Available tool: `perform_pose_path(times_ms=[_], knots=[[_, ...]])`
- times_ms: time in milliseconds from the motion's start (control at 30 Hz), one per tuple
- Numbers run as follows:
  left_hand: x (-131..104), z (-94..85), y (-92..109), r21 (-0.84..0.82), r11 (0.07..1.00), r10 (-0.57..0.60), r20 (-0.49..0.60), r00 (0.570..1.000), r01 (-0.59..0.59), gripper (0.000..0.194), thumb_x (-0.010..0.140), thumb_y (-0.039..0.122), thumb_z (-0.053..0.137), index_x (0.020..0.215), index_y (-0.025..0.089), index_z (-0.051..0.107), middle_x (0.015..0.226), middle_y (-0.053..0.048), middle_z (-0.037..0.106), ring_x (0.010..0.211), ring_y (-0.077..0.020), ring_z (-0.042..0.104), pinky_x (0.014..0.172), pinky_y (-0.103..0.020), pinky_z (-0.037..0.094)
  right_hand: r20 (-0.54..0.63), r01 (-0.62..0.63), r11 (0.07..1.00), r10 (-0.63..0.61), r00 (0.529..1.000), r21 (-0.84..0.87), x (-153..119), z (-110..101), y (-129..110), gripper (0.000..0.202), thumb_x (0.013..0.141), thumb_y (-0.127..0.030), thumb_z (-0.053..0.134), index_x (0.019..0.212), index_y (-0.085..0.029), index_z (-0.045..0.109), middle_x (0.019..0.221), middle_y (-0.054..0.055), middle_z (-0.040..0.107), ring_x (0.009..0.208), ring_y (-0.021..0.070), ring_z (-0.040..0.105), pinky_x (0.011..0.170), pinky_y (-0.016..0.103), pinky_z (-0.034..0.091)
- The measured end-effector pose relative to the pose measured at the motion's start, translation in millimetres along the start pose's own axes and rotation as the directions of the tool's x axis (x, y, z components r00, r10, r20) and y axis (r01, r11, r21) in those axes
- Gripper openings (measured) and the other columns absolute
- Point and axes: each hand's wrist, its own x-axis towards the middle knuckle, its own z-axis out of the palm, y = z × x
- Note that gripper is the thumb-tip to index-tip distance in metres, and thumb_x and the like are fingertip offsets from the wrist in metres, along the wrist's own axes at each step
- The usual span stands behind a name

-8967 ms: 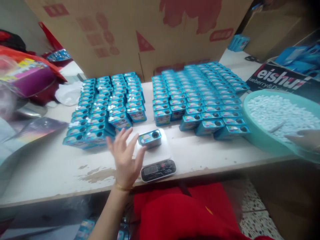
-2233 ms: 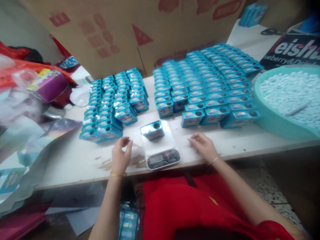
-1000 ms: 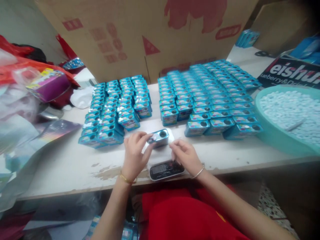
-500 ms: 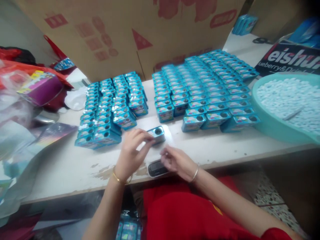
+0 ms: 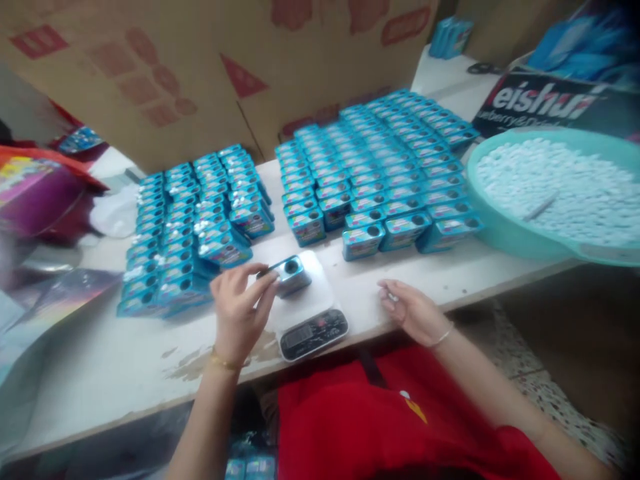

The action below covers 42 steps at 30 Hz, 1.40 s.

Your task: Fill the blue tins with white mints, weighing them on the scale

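A small blue tin (image 5: 295, 279) with a round dark hole in its top rests on the white plate of a scale (image 5: 314, 333), whose black display faces the table's front edge. My left hand (image 5: 243, 300) has its thumb and fingers pinched on the tin's left end. To the right of the scale, my right hand (image 5: 413, 310) is over the table with curled fingers around a small whitish piece (image 5: 393, 297). Rows of similar blue tins stand behind, in a left group (image 5: 185, 227) and a right group (image 5: 380, 173).
A turquoise basin (image 5: 530, 243) of pale pieces, with a thin stick in it, stands at the right. A large cardboard box (image 5: 200, 40) rises behind the tins. Bags and a purple package (image 5: 45, 200) lie at the left.
My right hand has moved right, away from the tin and scale, uncovering the scale's display. My left hand stays at the tin. The whole view has shifted.
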Motion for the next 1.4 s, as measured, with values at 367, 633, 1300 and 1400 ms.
perform_pose_path(times_ms=[367,633,1300,1400], knots=[[20.1,16.5,11.4,-0.039,0.997,0.066,0.185,0.98,-0.059,0.068,0.091,0.034,0.05,0.148,0.017,0.017,0.12,-0.017,0.058,0.104,-0.0255,0.06,0.085,-0.037,0.049,0.001,-0.028,1.0,0.028,1.0,0.013,-2.1,-5.4,4.4,0.032,0.068,-0.044,0.075,0.083,-0.018,0.065,0.067,-0.003,0.053,0.047,0.0035,0.036,0.042,0.02,0.019],[89.5,50.3,36.5,-0.034,0.999,0.019,0.114,0.993,-0.016,0.063,0.089,0.035,0.051,0.144,0.015,0.028,0.128,-0.017,0.055,0.116,-0.0279,0.055,0.095,-0.041,0.047,0.036,-0.021,0.999,0.02,0.999,0.037,-2.5,-7.8,4.9,0.035,0.068,-0.046,0.075,0.085,-0.017,0.064,0.068,-0.003,0.053,0.049,0.0039,0.036,0.044,0.021,0.018],[109.9,116.1,49.6,0.261,0.96,0.009,0.336,0.942,-0.103,0.053,0.087,0.022,0.044,0.14,0.026,0.039,0.135,-0.013,0.047,0.109,-0.032,0.045,0.082,-0.045,0.039,0.13,-0.022,0.999,0.026,0.991,-0.031,-0.7,-13.2,5.5,0.03,0.078,-0.046,0.067,0.09,-0.019,0.065,0.074,-0.001,0.052,0.052,0.0036,0.036,0.045,0.02,0.017],[118.0,111.8,51.0,0.241,0.966,0.011,0.325,0.946,-0.094,0.055,0.086,0.027,0.049,0.14,0.022,0.039,0.139,-0.013,0.044,0.113,-0.0316,0.043,0.084,-0.045,0.038,0.141,-0.024,0.999,0.029,0.99,-0.043,-0.6,-13.2,5.4,0.03,0.079,-0.046,0.066,0.091,-0.019,0.065,0.074,-0.001,0.051,0.053,0.0036,0.036,0.046,0.02,0.018]])
